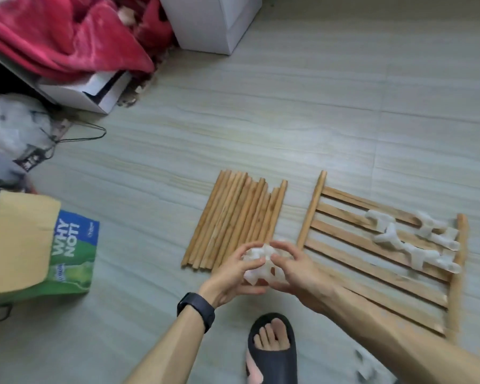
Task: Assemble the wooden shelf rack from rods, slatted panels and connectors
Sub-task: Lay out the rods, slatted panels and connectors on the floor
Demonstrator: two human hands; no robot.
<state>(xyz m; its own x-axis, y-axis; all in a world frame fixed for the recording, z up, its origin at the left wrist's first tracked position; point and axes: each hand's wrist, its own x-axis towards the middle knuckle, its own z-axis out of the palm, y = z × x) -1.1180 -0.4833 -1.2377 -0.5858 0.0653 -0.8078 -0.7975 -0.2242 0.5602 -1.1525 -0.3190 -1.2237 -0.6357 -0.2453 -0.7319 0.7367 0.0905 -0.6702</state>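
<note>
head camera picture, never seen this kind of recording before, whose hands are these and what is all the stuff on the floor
There is no machine here. The single picture comes from a camera worn on a person's head, looking forward and down, so the arms coming in from the bottom are the wearer's own. The left hand, with a dark wristband behind it, and the right hand together grip a clump of white connectors. On the floor lies a bundle of wooden rods. To its right is a slatted panel with more loose connectors lying on it. The wearer's foot in a dark sandal shows at the bottom, and a printed bag stands at the left.
</note>
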